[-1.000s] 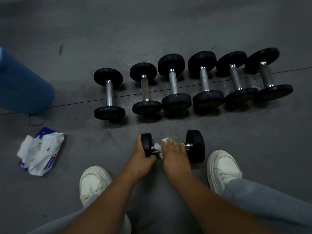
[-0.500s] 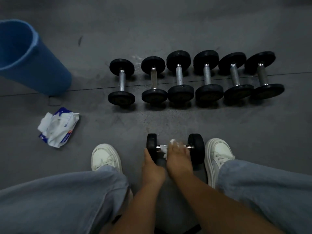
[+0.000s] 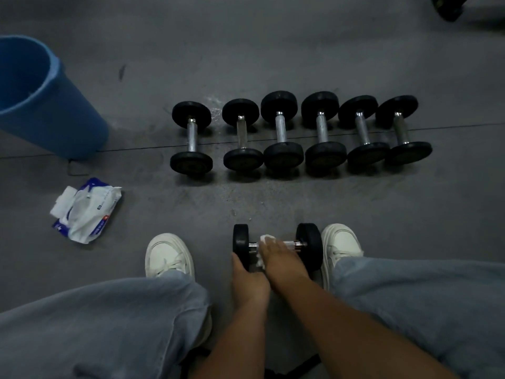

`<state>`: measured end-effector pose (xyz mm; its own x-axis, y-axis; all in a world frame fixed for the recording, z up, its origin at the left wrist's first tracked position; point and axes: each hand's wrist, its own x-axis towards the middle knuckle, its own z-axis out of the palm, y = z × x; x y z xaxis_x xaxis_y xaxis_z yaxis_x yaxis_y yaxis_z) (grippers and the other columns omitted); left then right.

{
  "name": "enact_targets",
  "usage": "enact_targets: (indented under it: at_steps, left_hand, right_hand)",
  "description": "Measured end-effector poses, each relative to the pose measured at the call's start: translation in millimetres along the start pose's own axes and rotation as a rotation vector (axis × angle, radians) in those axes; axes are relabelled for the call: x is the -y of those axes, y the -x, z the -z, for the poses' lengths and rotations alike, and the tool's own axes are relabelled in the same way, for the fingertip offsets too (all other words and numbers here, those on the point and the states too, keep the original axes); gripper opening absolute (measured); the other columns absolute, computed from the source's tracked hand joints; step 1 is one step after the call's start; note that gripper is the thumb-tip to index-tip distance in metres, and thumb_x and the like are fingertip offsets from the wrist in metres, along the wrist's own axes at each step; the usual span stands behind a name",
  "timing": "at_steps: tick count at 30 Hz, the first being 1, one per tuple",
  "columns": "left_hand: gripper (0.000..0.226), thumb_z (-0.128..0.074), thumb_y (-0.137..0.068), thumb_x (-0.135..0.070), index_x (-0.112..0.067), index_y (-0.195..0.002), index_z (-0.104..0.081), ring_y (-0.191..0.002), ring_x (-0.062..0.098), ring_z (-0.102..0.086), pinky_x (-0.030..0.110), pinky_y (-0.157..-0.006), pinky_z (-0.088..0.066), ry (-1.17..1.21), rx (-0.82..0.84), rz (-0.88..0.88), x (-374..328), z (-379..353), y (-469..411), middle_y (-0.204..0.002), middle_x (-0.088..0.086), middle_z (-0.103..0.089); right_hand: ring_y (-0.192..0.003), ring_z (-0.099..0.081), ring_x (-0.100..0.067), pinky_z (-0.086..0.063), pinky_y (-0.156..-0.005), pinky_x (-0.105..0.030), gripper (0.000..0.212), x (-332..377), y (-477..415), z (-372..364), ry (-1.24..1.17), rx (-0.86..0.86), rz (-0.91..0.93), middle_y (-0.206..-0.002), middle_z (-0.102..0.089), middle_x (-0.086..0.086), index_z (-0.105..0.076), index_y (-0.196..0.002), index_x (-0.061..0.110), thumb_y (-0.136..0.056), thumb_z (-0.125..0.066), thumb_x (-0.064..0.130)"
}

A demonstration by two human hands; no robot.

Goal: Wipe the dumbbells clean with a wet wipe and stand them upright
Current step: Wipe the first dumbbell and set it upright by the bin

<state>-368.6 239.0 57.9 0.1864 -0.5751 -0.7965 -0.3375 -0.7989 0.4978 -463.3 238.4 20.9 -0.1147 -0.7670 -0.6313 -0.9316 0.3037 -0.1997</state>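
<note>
A small black dumbbell (image 3: 310, 243) with a chrome handle lies sideways on the floor between my two white shoes. My left hand (image 3: 247, 280) grips its left head from below. My right hand (image 3: 281, 255) is wrapped over the handle, pressing a white wet wipe (image 3: 266, 237) round it. The wipe shows above my fingers and below the handle. Farther off, a row of several black dumbbells (image 3: 281, 132) lies on the floor, handles pointing away from me.
A blue bucket (image 3: 46, 105) stands at the far left. An open pack of wet wipes (image 3: 84, 210) lies on the grey floor left of my left shoe (image 3: 169, 254). My right shoe (image 3: 341, 243) touches the dumbbell's right head. A dark object (image 3: 451, 6) sits at the top right corner.
My head has risen and pulled back, so my knees and the bucket come into view. My right hand has slid a little along the handle with the wipe. My left hand keeps its hold.
</note>
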Motion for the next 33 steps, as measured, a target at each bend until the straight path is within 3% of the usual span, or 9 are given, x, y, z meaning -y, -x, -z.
enact_targets:
  at_steps: [5, 8, 12, 14, 16, 19, 23, 27, 33]
  left_hand:
    - [0.068, -0.051, -0.090, -0.013, -0.024, -0.154, -0.029, -0.139, 0.034, -0.035, 0.041, -0.114, -0.031, -0.378, -0.035, -0.158, -35, 5, -29, -0.160, 0.010, -0.019]
    - [0.080, -0.057, -0.092, -0.019, -0.020, -0.158, -0.012, -0.144, 0.026, -0.032, 0.038, -0.114, -0.029, -0.422, 0.043, -0.267, -53, 2, -51, -0.164, 0.002, -0.015]
    - [0.084, -0.056, -0.089, -0.007, -0.020, -0.158, -0.010, -0.140, 0.026, -0.038, 0.038, -0.113, -0.035, -0.421, 0.076, -0.406, -81, 2, -75, -0.161, 0.005, -0.022]
    - [0.083, -0.060, -0.090, -0.010, -0.018, -0.157, -0.012, -0.137, 0.027, -0.041, 0.037, -0.109, -0.036, -0.526, 0.128, -0.472, -98, 8, -91, -0.158, 0.008, -0.028]
    - [0.074, -0.064, -0.092, -0.021, -0.015, -0.153, -0.022, -0.131, 0.029, -0.047, 0.037, -0.104, -0.039, -0.758, 0.204, -0.530, -124, 15, -114, -0.149, 0.012, -0.042]
    - [0.060, -0.064, -0.091, -0.043, -0.013, -0.136, -0.039, -0.120, 0.030, -0.054, 0.036, -0.095, -0.044, -1.209, 0.335, -0.677, -170, 28, -137, -0.135, 0.013, -0.054]
    - [0.090, -0.071, -0.082, -0.050, -0.011, -0.148, -0.023, -0.126, 0.029, -0.051, 0.035, -0.098, -0.046, -1.548, 0.517, -0.903, -170, 35, -146, -0.156, 0.011, -0.024]
    - [0.116, -0.075, -0.078, -0.050, -0.014, -0.157, 0.002, -0.148, 0.028, -0.023, 0.034, -0.113, -0.032, -1.408, 0.480, -0.940, -136, 46, -148, -0.164, 0.009, 0.014]
    - [0.123, -0.080, -0.070, -0.052, -0.022, -0.157, 0.002, -0.149, 0.024, -0.013, 0.037, -0.118, -0.024, -1.155, 0.320, -1.032, -104, 34, -163, -0.164, 0.001, 0.009]
  right_hand:
    - [-0.134, -0.036, -0.031, -0.037, -0.103, -0.043, 0.058, 0, -17, 18, 0.032, -0.076, -0.157, -0.147, -0.038, -0.014, -0.018, -0.152, 0.004, -0.099, -0.017, 0.028]
    - [-0.140, -0.027, -0.030, -0.046, -0.097, -0.043, 0.052, 4, -32, 22, 0.022, -0.043, 0.023, -0.155, -0.024, -0.009, -0.023, -0.151, 0.012, -0.101, -0.035, 0.022]
    - [-0.140, -0.028, -0.030, -0.042, -0.102, -0.043, 0.054, -7, -57, 36, -0.025, -0.076, -0.176, -0.154, -0.025, -0.014, -0.016, -0.153, 0.006, -0.103, -0.034, 0.019]
    - [-0.147, -0.017, -0.028, -0.040, -0.108, -0.041, 0.060, -3, -64, 36, -0.007, -0.101, -0.046, -0.160, -0.013, -0.013, -0.009, -0.155, 0.009, -0.102, -0.037, 0.019]
    - [-0.149, -0.013, -0.021, -0.040, -0.108, -0.039, 0.063, -5, -71, 38, -0.019, -0.128, 0.066, -0.163, -0.005, -0.007, -0.011, -0.155, 0.015, -0.100, -0.040, 0.019]
    - [-0.149, -0.009, -0.023, -0.039, -0.108, -0.039, 0.064, -14, -83, 45, -0.044, -0.168, -0.100, -0.163, -0.005, -0.009, -0.005, -0.155, 0.010, -0.101, -0.038, 0.023]
    - [-0.150, -0.008, -0.021, -0.031, -0.114, -0.036, 0.063, -7, -94, 49, -0.038, -0.135, 0.054, -0.163, -0.007, -0.009, -0.009, -0.156, 0.013, -0.101, -0.038, 0.026]
    - [-0.138, -0.025, -0.028, -0.039, -0.103, -0.039, 0.061, -12, -94, 64, -0.009, -0.206, -0.122, -0.150, -0.027, -0.013, -0.028, -0.150, 0.010, -0.098, -0.046, 0.038]
    - [-0.105, -0.053, -0.024, -0.049, -0.084, -0.038, 0.028, -30, -96, 71, -0.182, -0.231, -0.063, -0.121, -0.049, -0.004, -0.051, -0.118, 0.019, -0.091, -0.051, 0.012]
